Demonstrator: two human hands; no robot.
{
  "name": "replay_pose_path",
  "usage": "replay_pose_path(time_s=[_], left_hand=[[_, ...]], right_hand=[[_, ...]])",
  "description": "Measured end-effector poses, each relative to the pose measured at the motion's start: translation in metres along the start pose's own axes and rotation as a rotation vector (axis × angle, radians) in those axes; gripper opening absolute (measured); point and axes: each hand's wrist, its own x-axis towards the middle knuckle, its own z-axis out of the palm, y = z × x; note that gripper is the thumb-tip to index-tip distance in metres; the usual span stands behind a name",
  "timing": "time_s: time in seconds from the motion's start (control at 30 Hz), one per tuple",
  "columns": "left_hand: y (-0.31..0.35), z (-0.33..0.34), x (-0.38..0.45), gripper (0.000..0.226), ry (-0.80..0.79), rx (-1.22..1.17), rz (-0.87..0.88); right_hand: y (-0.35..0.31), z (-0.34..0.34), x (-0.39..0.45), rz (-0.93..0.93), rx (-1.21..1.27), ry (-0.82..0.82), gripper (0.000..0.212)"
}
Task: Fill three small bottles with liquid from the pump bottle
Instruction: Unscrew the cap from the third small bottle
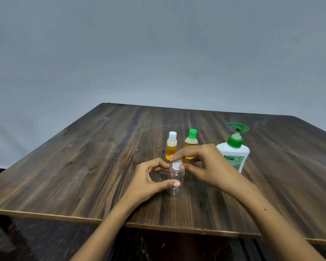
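Note:
An empty clear small bottle (175, 182) stands upright on the wooden table (83, 166). My left hand (149, 179) curls around its body, thumb at the front. My right hand (201, 164) pinches its white cap (177, 164) from above. Behind stand two small bottles holding yellow liquid: one with a white cap (171, 146) and one with a green cap (191, 141), its lower part hidden by my right hand. The white pump bottle (233, 153) with a green pump head stands upright at the right, behind my right hand.
The table's near edge (102, 220) runs below my forearms, with dark floor under it. A plain grey wall rises behind the table's far edge.

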Motion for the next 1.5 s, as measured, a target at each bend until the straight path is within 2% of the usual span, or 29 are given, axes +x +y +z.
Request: replay_pose_path(time_s=[0.07, 0.2, 0.23, 0.33, 0.4, 0.53, 0.6, 0.7, 0.83, 0.93, 1.07, 1.13, 1.27, 1.4, 1.5], left_hand=[[0.000, 0.000, 0.000, 0.029, 0.004, 0.003, 0.001], [0.001, 0.000, 0.000, 0.028, -0.006, 0.002, 0.001], [0.001, 0.000, 0.000, 0.029, -0.006, 0.000, 0.000], [0.001, 0.000, 0.000, 0.029, 0.001, 0.011, 0.004], [0.002, 0.001, 0.000, 0.028, 0.007, 0.008, 0.002], [0.003, 0.000, -0.001, 0.028, -0.006, 0.013, 0.021], [0.003, 0.000, -0.001, 0.027, -0.005, 0.007, 0.022], [0.002, 0.001, 0.000, 0.027, 0.008, 0.006, 0.023], [0.001, 0.000, 0.000, 0.028, 0.003, 0.010, 0.024], [0.003, 0.000, 0.000, 0.029, 0.011, 0.000, 0.022], [0.002, 0.000, 0.000, 0.031, 0.007, 0.005, 0.012], [0.000, 0.000, 0.000, 0.031, 0.005, 0.014, 0.009], [-0.003, -0.003, 0.001, 0.034, -0.014, 0.032, 0.014], [-0.005, -0.002, 0.000, 0.043, -0.016, 0.041, 0.024], [-0.007, 0.000, -0.001, 0.041, -0.001, 0.049, 0.034]], right_hand=[[0.000, -0.003, -0.002, -0.002, 0.039, -0.025, 0.029], [-0.002, 0.008, -0.004, -0.012, -0.159, 0.055, 0.024], [-0.002, 0.009, -0.004, -0.026, -0.159, 0.039, 0.021], [0.000, 0.002, -0.002, -0.021, -0.059, -0.047, 0.038], [-0.002, 0.000, -0.002, -0.029, -0.056, -0.043, 0.036], [-0.008, 0.007, -0.001, -0.010, -0.240, -0.023, 0.030], [-0.007, 0.004, 0.001, -0.035, -0.211, -0.071, 0.024], [-0.008, -0.005, 0.004, -0.001, -0.104, -0.159, 0.039], [-0.017, 0.001, 0.006, 0.089, -0.377, -0.138, 0.045], [-0.020, 0.002, 0.011, 0.084, -0.392, -0.099, 0.031], [-0.015, -0.007, 0.015, 0.079, -0.147, -0.099, 0.017], [-0.014, -0.012, 0.015, 0.077, -0.042, -0.039, 0.020], [-0.014, -0.021, -0.002, 0.117, 0.102, 0.187, 0.018], [-0.006, -0.019, -0.055, 0.215, 0.287, 0.399, 0.018], [0.016, -0.014, -0.104, 0.317, 0.299, 0.545, 0.022]])
